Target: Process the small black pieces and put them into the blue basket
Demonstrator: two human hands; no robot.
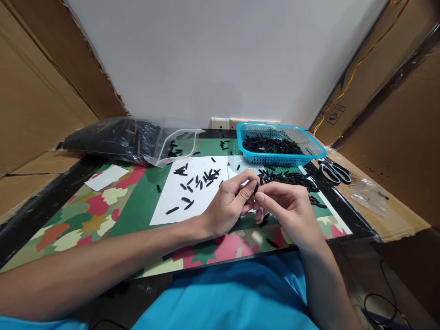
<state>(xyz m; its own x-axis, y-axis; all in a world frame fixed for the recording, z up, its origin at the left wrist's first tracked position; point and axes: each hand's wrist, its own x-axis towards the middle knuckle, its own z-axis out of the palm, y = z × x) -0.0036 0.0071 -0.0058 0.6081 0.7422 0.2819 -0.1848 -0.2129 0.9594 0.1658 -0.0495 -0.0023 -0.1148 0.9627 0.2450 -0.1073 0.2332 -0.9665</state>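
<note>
We look down at our two hands, meeting just above the near middle of the counter, which is covered by a mat printed with coloured leaves. Our left hand and right hand come together fingertip to fingertip around one small black piece, a short slim strip. The left grip is nearly closed, thumb and forefinger pinching the piece from the left; the right grip is likewise nearly closed, its fingertips touching the same piece from the right. We judge it is held up off the counter so both hands can work on it closely.

Just beyond the hands lies a white sheet with loose black pieces scattered on it, likely so the dark pieces stand out. Farther and to the right sits a blue basket holding many more of them, with a spilled pile on the counter just in front. At far left lies an open clear bag stuffed with black pieces. Scissors rest at the right edge, near the basket.
</note>
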